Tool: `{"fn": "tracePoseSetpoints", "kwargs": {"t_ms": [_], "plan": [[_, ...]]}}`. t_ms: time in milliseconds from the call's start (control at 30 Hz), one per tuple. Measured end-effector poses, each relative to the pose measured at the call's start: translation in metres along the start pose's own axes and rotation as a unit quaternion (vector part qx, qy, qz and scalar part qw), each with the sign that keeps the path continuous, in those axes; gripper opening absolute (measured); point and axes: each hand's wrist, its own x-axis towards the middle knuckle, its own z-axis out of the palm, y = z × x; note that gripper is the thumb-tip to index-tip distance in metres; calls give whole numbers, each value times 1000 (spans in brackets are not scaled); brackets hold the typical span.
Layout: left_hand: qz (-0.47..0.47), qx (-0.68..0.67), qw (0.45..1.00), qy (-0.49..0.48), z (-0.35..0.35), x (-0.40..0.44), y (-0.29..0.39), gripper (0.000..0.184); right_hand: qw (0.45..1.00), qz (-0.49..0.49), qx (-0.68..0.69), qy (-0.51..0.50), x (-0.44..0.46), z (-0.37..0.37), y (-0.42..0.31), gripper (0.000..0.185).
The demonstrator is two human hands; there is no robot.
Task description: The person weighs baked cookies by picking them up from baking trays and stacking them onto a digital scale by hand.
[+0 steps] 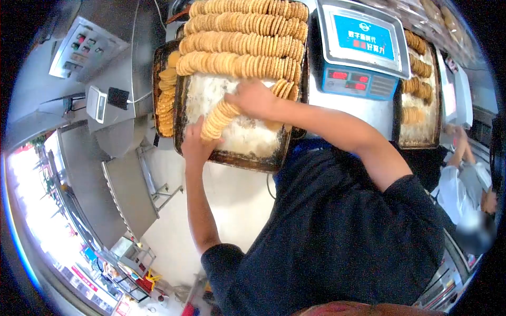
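Head view: a curved stack of round biscuits [220, 118] is noted at 11 o'clock from frame centre, over the bare part of a scuffed baking tray [242, 145]. The stack is pressed together endwise: its 7 o'clock end is gripped by the left hand [196, 142], its 1 o'clock end by the bent fingers of the right hand [254, 99]. Whether the tray is touched by the stack cannot be told.

The step in hand is judged to be the handling of one row as a unit. For the next move, even inward pressure is judged to be needed, lest the middle sag.

Close-set biscuit rows [240, 64] are found at the tray's 12 o'clock; a short row [287, 89], partly covered by the right arm, at its 3 o'clock.

A digital scale [363, 84] is sited between 1 and 2 o'clock, a second tray [419, 131] at 2, a co-worker [466, 184] at 3, and pale floor [211, 195] at 8.
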Motion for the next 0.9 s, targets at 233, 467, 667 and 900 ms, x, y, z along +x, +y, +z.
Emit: {"fn": "tracePoseSetpoints", "kwargs": {"t_ms": [233, 467, 667, 900], "plan": [[-16, 5, 1000, -9, 6, 4, -2, 90, 999, -23, 17, 35, 2, -8, 7, 38], [47, -27, 993, 107, -49, -4, 11, 84, 957, -65, 43, 278, -17, -38, -2, 33], [133, 22, 983, 122, -103, 48, 109, 83, 945, -39, -19, 324, -80, -115, 50, 40], [266, 8, 962, 54, -25, 163, 270, 81, 957, 140, -55, 249, -227, -132, 194, 90]]}}
